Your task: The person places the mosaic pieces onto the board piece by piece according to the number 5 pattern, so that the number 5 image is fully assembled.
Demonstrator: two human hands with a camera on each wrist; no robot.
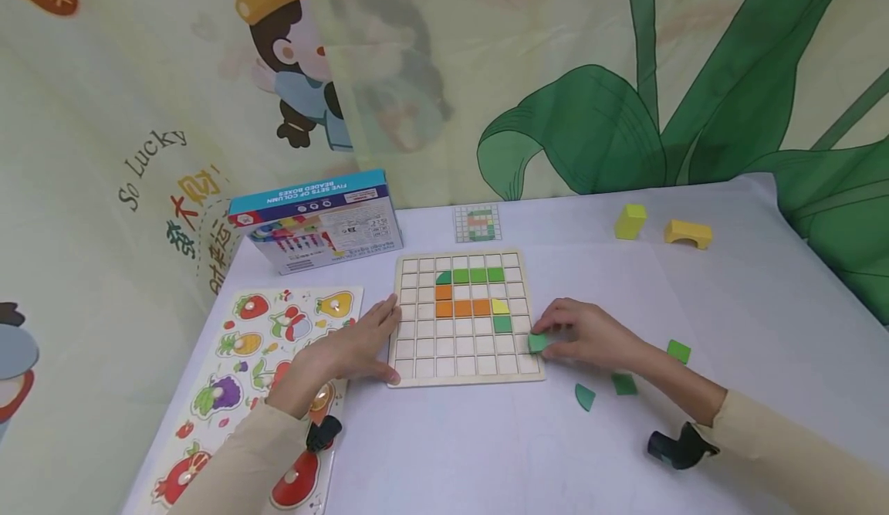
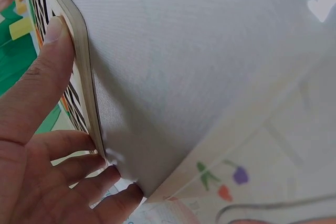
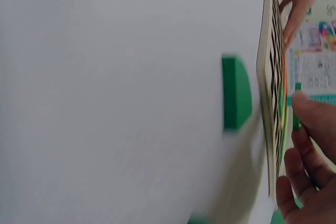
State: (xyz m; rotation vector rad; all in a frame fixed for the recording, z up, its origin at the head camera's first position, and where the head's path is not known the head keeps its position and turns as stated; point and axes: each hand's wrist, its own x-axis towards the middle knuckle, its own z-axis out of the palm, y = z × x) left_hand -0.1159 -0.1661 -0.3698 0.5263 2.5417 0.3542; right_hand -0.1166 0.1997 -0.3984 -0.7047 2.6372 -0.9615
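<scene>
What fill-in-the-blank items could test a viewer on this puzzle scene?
1. The right hand pinches a ____ tile at the grid board's right edge.
2. The left hand rests on the board's ____ edge.
3. The horizontal run of three tiles in the board's middle is ____.
4. The two blocks at the table's far right are ____.

Missing words: green; left; orange; yellow

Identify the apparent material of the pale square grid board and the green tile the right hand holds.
Pale square grid board: likely unfinished light wood, matte, with a rounded edge.
Green tile pinched by the right hand: probably painted wood or foam; flat matte colour.
</scene>
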